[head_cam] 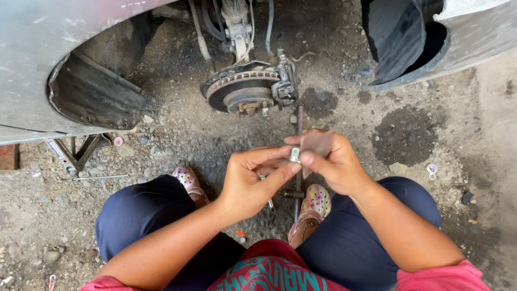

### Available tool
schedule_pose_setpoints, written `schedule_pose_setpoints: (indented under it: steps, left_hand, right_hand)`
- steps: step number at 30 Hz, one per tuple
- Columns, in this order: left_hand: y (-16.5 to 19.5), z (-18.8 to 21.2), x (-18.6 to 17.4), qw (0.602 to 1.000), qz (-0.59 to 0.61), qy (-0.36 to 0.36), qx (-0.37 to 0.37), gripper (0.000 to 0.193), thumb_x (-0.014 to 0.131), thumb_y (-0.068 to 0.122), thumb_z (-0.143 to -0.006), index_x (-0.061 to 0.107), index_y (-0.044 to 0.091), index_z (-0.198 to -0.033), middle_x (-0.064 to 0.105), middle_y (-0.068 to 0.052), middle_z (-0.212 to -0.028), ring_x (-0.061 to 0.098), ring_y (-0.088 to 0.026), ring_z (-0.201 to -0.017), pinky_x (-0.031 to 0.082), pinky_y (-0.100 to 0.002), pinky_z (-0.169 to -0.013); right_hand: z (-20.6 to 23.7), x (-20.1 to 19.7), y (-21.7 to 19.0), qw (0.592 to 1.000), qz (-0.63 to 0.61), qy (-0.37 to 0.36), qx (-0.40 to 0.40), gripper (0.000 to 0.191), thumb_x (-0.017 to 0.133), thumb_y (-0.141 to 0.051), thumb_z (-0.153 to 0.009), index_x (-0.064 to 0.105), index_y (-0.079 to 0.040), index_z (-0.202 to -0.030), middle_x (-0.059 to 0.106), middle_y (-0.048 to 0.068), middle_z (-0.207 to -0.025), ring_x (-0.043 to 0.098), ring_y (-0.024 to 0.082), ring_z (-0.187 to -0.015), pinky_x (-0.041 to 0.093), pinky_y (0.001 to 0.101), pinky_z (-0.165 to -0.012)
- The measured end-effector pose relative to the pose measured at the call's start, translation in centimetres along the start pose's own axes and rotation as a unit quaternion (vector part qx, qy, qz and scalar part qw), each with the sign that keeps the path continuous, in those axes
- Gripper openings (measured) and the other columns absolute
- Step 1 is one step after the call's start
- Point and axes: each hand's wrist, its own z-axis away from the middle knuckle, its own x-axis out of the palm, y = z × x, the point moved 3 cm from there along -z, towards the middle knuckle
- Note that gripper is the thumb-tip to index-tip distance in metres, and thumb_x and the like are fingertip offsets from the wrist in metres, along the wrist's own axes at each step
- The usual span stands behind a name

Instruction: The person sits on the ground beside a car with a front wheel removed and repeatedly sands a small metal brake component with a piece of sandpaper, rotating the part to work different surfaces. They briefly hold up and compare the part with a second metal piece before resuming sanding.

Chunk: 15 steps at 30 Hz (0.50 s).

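Both hands pinched shut in front of the rotor (pixel 242 91): left hand (pixel 250 183) on small metal clip (pixel 295 154), right hand (pixel 331 161) on brake pad (pixel 318 144); seat clip squarely, thumbs steady.

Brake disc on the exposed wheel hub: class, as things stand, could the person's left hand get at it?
Probably yes. The brake disc sits uncovered ahead of the left hand, with only bare gravel ground between them. However, that hand and the right hand are both pinching a small metal part, so it isn't free.
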Motion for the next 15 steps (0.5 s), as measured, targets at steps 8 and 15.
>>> schedule_pose_setpoints:
  steps: [8,15]
  left_hand:
    - [1.5,0.6,-0.2,0.982,-0.139,-0.004,0.129,0.024,0.079,0.001,-0.089,0.073,-0.007,-0.111,0.077,-0.016,-0.103,0.078,-0.017,-0.091,0.065,-0.027,-0.08]
    - [1.0,0.0,0.6,0.997,-0.046,-0.035,0.044,0.023,0.078,0.002,-0.09,0.074,-0.007,-0.111,0.077,-0.012,-0.103,0.076,-0.013,-0.093,0.065,-0.026,-0.08]
  right_hand:
    - [0.3,1.3,-0.4,0.999,-0.012,0.04,0.014,0.024,0.068,-0.025,-0.1,0.068,-0.003,-0.108,0.065,0.01,-0.12,0.062,0.018,-0.112,0.051,0.0341,-0.099]
    - [0.2,1.1,-1.0,0.977,0.149,0.144,-0.042,0.033,0.061,-0.025,-0.107,0.073,0.001,-0.091,0.066,0.008,-0.086,0.063,0.017,-0.084,0.052,0.0317,-0.077]
